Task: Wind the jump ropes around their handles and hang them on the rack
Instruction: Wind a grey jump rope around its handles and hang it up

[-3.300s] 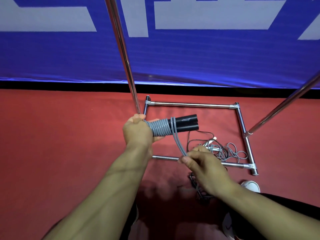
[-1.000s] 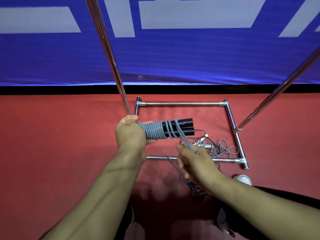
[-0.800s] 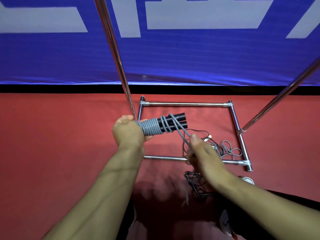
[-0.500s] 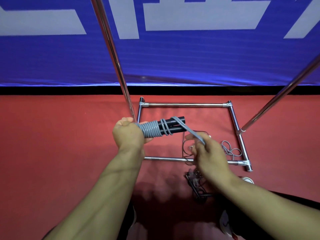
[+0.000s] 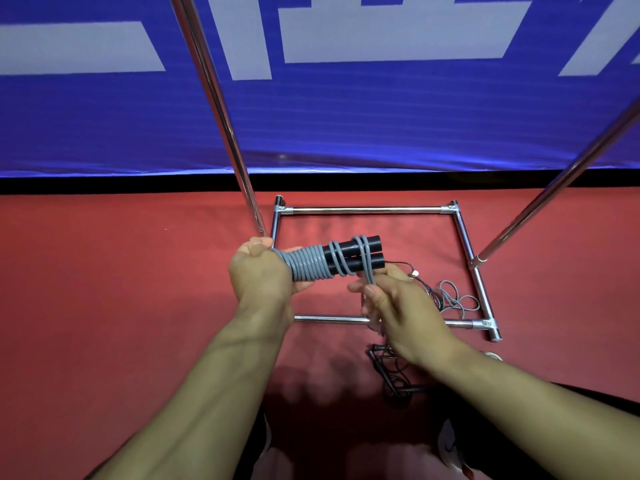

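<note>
The left hand is clenched around the near end of 2 black handles, likely so that they are kept side by side as 1 steady core while rope is laid over them. The bundle is held in the air above the red floor, in front of the chrome rack; its long axis runs nearly level, left to right, with the free ends pointed right and slightly away. The grey rope is packed in tight coils beside the left hand, and looser turns are crossed nearer the tips. Further right, a doubled strand is pinched by the right hand just below the handles, apparently so that tension is kept for winding. More jump ropes are seen tangled on the floor inside the rack's base.
</note>
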A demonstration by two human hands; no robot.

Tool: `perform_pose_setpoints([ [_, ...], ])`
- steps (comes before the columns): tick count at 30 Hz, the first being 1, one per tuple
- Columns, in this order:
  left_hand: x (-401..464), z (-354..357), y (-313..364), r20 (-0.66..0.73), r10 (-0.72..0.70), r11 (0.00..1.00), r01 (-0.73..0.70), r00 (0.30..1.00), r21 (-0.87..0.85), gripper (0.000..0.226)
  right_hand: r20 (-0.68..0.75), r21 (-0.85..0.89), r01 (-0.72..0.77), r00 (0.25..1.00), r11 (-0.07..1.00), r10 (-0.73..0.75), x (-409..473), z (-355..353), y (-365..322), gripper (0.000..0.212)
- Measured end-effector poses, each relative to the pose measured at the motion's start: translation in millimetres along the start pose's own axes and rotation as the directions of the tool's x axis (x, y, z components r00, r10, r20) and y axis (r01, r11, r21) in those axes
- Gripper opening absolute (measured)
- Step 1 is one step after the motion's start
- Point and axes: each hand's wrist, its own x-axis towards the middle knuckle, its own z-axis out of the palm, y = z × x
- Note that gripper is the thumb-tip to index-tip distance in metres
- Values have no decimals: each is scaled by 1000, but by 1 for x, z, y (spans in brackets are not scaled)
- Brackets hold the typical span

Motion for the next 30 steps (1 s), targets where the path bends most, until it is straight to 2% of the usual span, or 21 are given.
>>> perform_pose_setpoints([
  [4, -2, 2, 1, 13, 18, 1000, -18, 1000, -21, 24, 65, 252, -148, 989, 956, 136, -3, 2, -10, 24],
  [7, -1, 1, 1, 43, 29, 1000, -29, 999, -12, 26, 22, 336, -126, 992, 933, 126, -3, 1, -17, 38],
  [12, 0, 0, -1, 45, 90, 996, -91, 995, 13, 26, -30, 162, -26, 999, 987, 31, 3, -1, -14, 28],
  [15, -2, 1, -3, 45, 92, 996, -92, 995, 4, 25, 53, 289, -109, 994, 951, 98, 3, 2, -16, 31],
  [17, -4, 1, -4, 49, 38, 999, -36, 998, -29, 25, 124, 447, -202, 979, 871, 164, 2, 3, -22, 38],
  [20, -6, 2, -6, 70, -65, 995, 70, 995, -71, 23, 142, 562, -248, 969, 789, 202, 0, -1, -27, 42],
  [24, -10, 4, -7, 97, -50, 998, 54, 994, -39, 24, 133, 512, -272, 962, 815, 237, 2, -7, -32, 53],
  [27, -11, 4, -8, 113, -69, 997, 73, 991, -28, 21, 106, 586, -261, 963, 767, 247, 2, -6, -32, 39],
  [30, -15, 6, -14, 138, -95, 995, 96, 986, 3, 22, 141, 600, -252, 968, 759, 209, -1, 3, -34, 41],
])
